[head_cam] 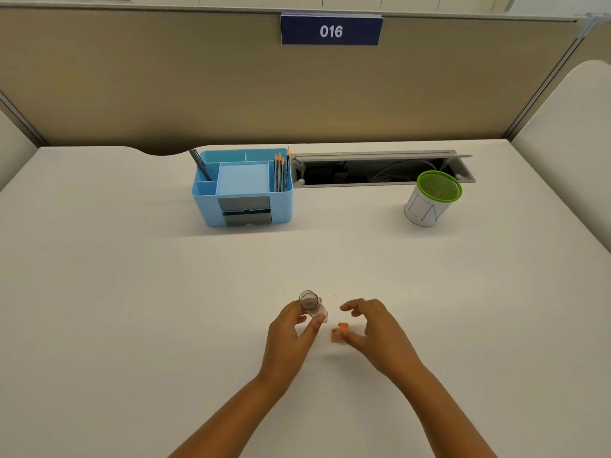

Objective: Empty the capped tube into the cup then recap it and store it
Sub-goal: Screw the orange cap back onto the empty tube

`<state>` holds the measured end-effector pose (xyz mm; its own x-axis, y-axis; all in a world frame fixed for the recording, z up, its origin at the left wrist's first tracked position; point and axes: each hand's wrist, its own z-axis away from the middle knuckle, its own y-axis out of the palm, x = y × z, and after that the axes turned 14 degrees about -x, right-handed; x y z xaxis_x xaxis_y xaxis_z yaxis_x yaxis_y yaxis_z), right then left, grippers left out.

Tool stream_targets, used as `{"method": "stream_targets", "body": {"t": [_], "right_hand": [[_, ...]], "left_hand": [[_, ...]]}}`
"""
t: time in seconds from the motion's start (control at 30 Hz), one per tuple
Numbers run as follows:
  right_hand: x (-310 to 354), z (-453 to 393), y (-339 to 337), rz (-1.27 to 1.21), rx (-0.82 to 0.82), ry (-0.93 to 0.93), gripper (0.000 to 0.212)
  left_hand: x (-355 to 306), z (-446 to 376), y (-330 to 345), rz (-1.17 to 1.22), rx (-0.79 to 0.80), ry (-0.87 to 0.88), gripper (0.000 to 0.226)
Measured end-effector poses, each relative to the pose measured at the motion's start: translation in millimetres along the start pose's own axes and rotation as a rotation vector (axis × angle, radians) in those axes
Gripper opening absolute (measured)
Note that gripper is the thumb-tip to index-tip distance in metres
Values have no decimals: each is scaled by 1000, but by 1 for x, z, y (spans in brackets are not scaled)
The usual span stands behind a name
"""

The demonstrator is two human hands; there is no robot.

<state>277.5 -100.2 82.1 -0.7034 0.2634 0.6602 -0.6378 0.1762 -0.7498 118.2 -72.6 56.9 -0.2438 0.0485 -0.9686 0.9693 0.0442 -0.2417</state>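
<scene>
My left hand (291, 328) grips a small clear tube (312, 305) between thumb and fingers, its open mouth tilted up and away from me. The tube's orange cap (340, 332) lies on the white desk just right of the tube. My right hand (373, 328) hovers over the cap with fingers spread, its thumb next to the cap; whether it touches the cap I cannot tell. The cup (433, 200), white with a green mesh rim and blue writing, stands far off at the back right.
A blue desk organiser (243, 190) with pencils, a pen and a pale notepad stands at the back centre. Behind the cup, an open cable tray (380, 170) is sunk into the desk. A beige partition with a "016" sign closes the back.
</scene>
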Motion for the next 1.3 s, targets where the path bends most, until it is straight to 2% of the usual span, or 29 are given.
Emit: {"method": "stream_targets", "body": {"t": [0.13,0.23,0.33,0.5,0.67,0.83,0.93,1.17,1.3], "right_hand": [[-19,6,13,92,109,-15,48],[-23,9,23,57,46,-63,38],[-22,11,25,35,-23,-71,30],[4,5,3,-230,-139,-9,30],[32,3,-16,-330,-109,-97,37],[38,6,-16,-291,-104,-167,41],[39,7,-17,-264,-105,-162,42],[42,4,-20,-188,-11,-168,45],[43,9,-20,-252,-39,-174,40]], "left_hand": [[11,1,-2,-75,25,13,34],[10,2,-3,-76,32,31,24],[11,2,-5,-87,25,59,32],[11,1,-10,-107,9,62,34],[11,1,-10,-136,-3,77,39],[5,2,-7,-146,-24,120,44],[1,3,-7,-143,-22,131,36],[-1,1,-14,-178,-16,189,42],[-6,0,-19,-181,-15,224,45]]}}
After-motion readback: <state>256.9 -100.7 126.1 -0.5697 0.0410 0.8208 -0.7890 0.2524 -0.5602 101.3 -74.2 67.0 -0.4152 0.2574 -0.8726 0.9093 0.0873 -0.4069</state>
